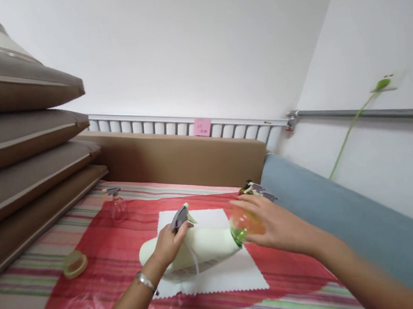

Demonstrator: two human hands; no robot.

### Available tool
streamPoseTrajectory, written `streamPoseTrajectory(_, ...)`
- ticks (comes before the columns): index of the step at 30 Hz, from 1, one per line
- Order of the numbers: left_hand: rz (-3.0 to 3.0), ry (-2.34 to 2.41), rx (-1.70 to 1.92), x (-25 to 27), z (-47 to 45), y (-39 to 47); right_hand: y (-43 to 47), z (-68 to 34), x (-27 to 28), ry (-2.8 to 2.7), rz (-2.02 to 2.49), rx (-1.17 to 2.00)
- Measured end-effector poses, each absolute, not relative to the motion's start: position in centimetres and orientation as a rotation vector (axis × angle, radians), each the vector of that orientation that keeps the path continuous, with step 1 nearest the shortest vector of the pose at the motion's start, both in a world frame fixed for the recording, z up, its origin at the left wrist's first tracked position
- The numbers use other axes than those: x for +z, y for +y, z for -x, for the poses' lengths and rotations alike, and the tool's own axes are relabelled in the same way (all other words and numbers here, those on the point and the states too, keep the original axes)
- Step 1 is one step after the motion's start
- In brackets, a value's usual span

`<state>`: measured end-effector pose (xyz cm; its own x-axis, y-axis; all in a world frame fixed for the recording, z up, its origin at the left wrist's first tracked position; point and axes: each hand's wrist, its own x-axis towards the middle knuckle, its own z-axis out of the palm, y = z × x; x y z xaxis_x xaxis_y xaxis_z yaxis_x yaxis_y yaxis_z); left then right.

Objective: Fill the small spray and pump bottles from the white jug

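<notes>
Left fingers (180, 232) are pinching the spray head (179, 219) over the pale bottle (211, 242) on white cloth (246, 277); right fingers (253, 203) are cupping the orange vessel (252, 223) at the bottle's end. I'd be keeping both aligned.

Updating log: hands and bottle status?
Left hand holding spray trigger. Right hand gripping translucent orange-green container. Pale bottle sideways over white sheet. Tape roll aside.

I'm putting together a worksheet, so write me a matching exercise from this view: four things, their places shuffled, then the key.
Things
1. Grey spray trigger with a pale tube
2. Orange-and-green see-through container
3. Pink note
4. Pale yellow ring

Places
A. Against the white radiator
B. In the left hand
C. At the red sheet's left edge
D. In the right hand

Pairs: 1-B, 2-D, 3-A, 4-C
</notes>
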<state>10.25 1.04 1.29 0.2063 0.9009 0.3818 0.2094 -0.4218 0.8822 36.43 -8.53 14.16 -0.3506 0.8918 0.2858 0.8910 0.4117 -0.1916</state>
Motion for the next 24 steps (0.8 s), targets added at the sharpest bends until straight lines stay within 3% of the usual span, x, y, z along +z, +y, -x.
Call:
streamPoseTrajectory(3,-1.521,0.976,1.332,0.8,-9.0,1.3,-8.3,-38.8,10.9,-1.75,1.486,0.37)
streamPoseTrajectory(7,-1.262,0.983,1.415,-1.0,-6.0,2.1,-9.3,-39.2,3.5,-0.822,1.023,1.05)
streamPoseTrajectory(12,-1.022,0.945,1.485,-3.2,-1.7,3.0,-12.5,-36.6,-6.0,-0.245,0.705,1.459)
streamPoseTrajectory(16,-0.842,0.877,1.503,-2.7,-1.5,4.5,-14.6,-35.7,-9.1,-0.089,0.707,1.553)
streamPoseTrajectory(24,-0.713,0.829,1.64,-0.7,-6.9,10.9,-17.3,-34.8,-7.3,-0.244,0.888,1.416)
